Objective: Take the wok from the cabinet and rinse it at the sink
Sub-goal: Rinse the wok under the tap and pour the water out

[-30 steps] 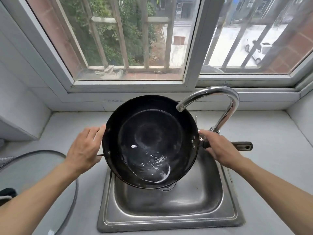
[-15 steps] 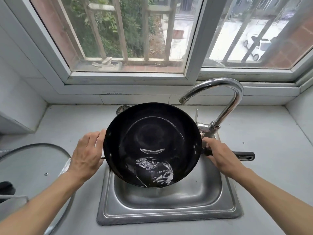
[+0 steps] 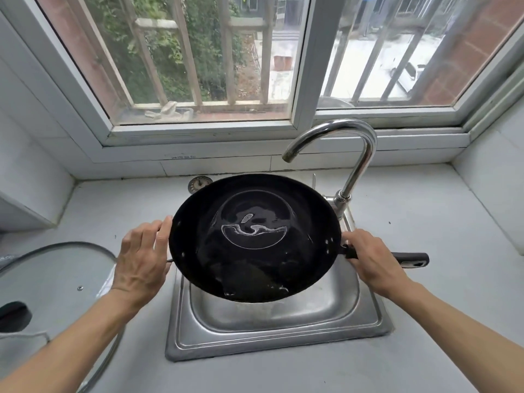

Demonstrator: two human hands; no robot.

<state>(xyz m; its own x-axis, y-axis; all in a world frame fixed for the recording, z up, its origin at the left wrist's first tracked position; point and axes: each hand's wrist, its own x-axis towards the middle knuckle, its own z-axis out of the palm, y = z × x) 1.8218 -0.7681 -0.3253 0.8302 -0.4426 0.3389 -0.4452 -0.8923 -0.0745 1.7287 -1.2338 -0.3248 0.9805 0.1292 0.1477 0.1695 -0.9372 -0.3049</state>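
Both hands were engaged: the wok (image 3: pixel 255 239), held tilted over the sink (image 3: pixel 278 330), was gripped by its handle in the right hand (image 3: pixel 374 263) and apparently steadied at the rim by the left hand (image 3: pixel 141 262). Water could be slopped onto the counter (image 3: pixel 425 336) if it was tipped quickly.

A glass lid (image 3: pixel 54 282) lies flat on the grey countertop (image 3: pixel 425 222), left of the basin. A round metal drain plug (image 3: pixel 199 184) rests near the back wall. Barred window (image 3: pixel 204 61) above.
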